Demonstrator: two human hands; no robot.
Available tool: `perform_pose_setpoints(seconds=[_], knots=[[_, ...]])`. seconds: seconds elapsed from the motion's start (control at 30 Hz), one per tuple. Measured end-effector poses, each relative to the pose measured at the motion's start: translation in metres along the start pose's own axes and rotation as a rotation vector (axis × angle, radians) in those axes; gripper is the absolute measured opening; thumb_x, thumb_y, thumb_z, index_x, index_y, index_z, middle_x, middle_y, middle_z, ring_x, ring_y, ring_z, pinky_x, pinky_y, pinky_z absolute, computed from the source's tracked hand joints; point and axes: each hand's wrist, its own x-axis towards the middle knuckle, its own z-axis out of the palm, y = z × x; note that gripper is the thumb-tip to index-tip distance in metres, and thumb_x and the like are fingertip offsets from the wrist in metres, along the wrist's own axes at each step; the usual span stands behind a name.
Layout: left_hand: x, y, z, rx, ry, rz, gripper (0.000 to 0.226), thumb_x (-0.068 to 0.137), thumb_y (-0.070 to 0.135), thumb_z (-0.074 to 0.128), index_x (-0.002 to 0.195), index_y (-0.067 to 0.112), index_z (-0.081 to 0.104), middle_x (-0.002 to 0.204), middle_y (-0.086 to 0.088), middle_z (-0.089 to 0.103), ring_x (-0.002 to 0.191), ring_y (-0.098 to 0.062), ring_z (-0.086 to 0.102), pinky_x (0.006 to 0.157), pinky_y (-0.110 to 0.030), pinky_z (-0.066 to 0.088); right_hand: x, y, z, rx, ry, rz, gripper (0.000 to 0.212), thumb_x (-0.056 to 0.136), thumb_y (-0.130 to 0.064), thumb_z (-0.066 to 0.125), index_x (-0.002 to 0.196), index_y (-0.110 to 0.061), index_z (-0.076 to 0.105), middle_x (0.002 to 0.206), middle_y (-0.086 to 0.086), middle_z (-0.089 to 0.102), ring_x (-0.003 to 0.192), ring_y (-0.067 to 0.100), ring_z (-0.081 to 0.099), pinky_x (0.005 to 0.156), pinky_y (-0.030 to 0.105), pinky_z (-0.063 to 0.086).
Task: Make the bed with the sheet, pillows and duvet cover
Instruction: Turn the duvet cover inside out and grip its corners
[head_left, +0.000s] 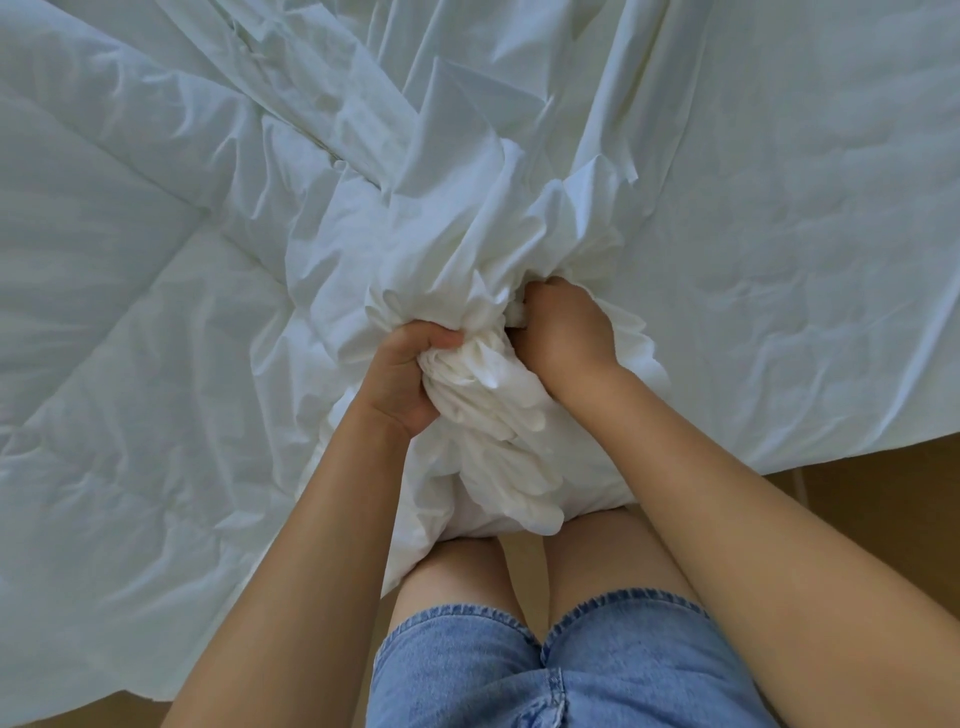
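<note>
While bending over a spread of white bedding (182, 270), clutching a gathered wad of white fabric (488, 400) with both hands at the near edge. Wrapping the left hand (410, 374) around the wad from the left side, fingers curled tight into the folds and thumb pressing over the top. Digging the right hand (566, 332) in from the right side, back of the hand turned up to the camera, fingers curled down into the cloth and mostly hidden by it, so grasping it too. Holding the two hands close together with only the crumpled bundle between them. Letting a thick roll of the same fabric hang down from the grip, touching the bare knees (462, 566) below. Seeing creases fanning out from the wad across the bedding: rumpled and puffy on the left, flatter with crisp fold lines on the right, draping over the edge on both sides. Not being able to tell sheet from duvet cover in the gripped cloth. Standing on a brown wooden floor (883, 499), showing past the draped edge at the right and at the lower left corner. Wearing blue denim shorts (519, 680), filling the bottom of the view.
</note>
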Motion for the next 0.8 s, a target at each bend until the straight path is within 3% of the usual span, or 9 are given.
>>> perform_pose_setpoints(seconds=[0.07, 0.17, 0.23, 0.33, 0.4, 0.53, 0.6, 0.67, 0.8], knots=[[-0.002, 0.001, 0.000, 0.055, 0.043, -0.027, 0.044, 0.049, 0.007, 0.063, 0.093, 0.006, 0.067, 0.084, -0.008, 0.069, 0.081, -0.024, 0.068, 0.074, -0.034, 0.057, -0.001, -0.001, 0.004, -0.136, 0.010, -0.023, 0.024, 0.091, -0.019, 0.049, 0.109, -0.004, 0.056, 0.109, 0.013, 0.057, 0.101, 0.031, 0.054, 0.065, 0.032, 0.032], [0.000, 0.004, 0.006, 0.194, 0.129, -0.016, 0.039, 0.061, 0.010, 0.063, 0.100, 0.007, 0.066, 0.090, -0.007, 0.070, 0.088, -0.024, 0.068, 0.077, -0.034, 0.055, -0.005, 0.003, -0.001, -0.094, 0.064, 0.004, 0.027, 0.093, -0.028, 0.048, 0.103, -0.004, 0.057, 0.104, 0.012, 0.060, 0.093, 0.029, 0.057, 0.064, 0.030, 0.033], [0.001, 0.008, 0.015, 0.268, 0.184, 0.034, 0.042, 0.061, 0.011, 0.066, 0.102, 0.008, 0.067, 0.092, -0.006, 0.072, 0.090, -0.024, 0.069, 0.077, -0.034, 0.056, -0.014, 0.010, -0.011, 0.134, 0.132, 0.005, 0.028, 0.090, -0.033, 0.054, 0.090, -0.005, 0.056, 0.089, 0.009, 0.057, 0.078, 0.023, 0.052, 0.062, 0.026, 0.028], [0.003, 0.014, 0.035, 0.386, 0.211, 0.074, 0.039, 0.056, 0.014, 0.068, 0.095, 0.011, 0.068, 0.085, -0.001, 0.073, 0.087, -0.021, 0.070, 0.073, -0.034, 0.055, -0.039, 0.016, -0.028, 0.493, 0.282, 0.009, 0.020, 0.088, -0.015, 0.059, 0.075, -0.003, 0.048, 0.072, 0.002, 0.049, 0.065, 0.015, 0.044, 0.057, 0.026, 0.026], [0.000, 0.018, 0.044, 0.483, 0.235, 0.077, 0.039, 0.053, 0.017, 0.070, 0.092, 0.014, 0.069, 0.083, 0.000, 0.073, 0.084, -0.019, 0.070, 0.070, -0.032, 0.056, -0.055, 0.020, -0.039, 0.626, 0.352, 0.026, 0.027, 0.088, -0.007, 0.055, 0.066, -0.010, 0.041, 0.063, -0.006, 0.041, 0.057, 0.005, 0.037, 0.054, 0.019, 0.029], [-0.017, 0.032, 0.017, 0.587, 0.479, 0.167, 0.024, 0.049, 0.022, 0.069, 0.072, 0.017, 0.070, 0.066, 0.006, 0.072, 0.071, -0.014, 0.070, 0.057, -0.022, 0.052, -0.083, 0.042, -0.051, 0.879, 0.416, 0.197, 0.018, 0.091, -0.016, 0.055, 0.075, -0.008, 0.057, 0.066, 0.007, 0.054, 0.061, 0.003, 0.047, 0.056, 0.013, 0.040], [-0.027, 0.038, -0.009, 0.665, 0.651, 0.178, 0.025, 0.049, 0.026, 0.068, 0.072, 0.018, 0.068, 0.066, 0.007, 0.070, 0.076, -0.016, 0.070, 0.060, -0.025, 0.052, -0.092, 0.048, -0.050, 1.010, 0.339, 0.285, 0.016, 0.091, -0.023, 0.056, 0.078, -0.023, 0.064, 0.073, -0.005, 0.065, 0.066, -0.001, 0.056, 0.058, 0.013, 0.046], [-0.031, 0.036, -0.024, 0.816, 0.743, 0.148, 0.039, 0.052, 0.029, 0.067, 0.088, 0.016, 0.067, 0.082, 0.001, 0.069, 0.088, -0.023, 0.067, 0.072, -0.034, 0.054, -0.094, 0.048, -0.043, 1.019, 0.128, 0.290, 0.020, 0.090, -0.022, 0.057, 0.076, -0.033, 0.064, 0.073, -0.021, 0.067, 0.068, -0.008, 0.060, 0.056, 0.008, 0.047], [-0.035, 0.022, -0.020, 1.251, 0.834, -0.002, 0.092, 0.065, 0.036, 0.074, 0.139, 0.012, 0.025, 0.127, -0.012, 0.048, 0.118, -0.035, 0.048, 0.091, -0.044, 0.041, -0.080, 0.055, -0.038, 0.840, -0.155, 0.331, 0.014, 0.084, -0.015, 0.060, 0.078, -0.028, 0.064, 0.079, -0.010, 0.067, 0.073, 0.004, 0.061, 0.059, 0.019, 0.047]])
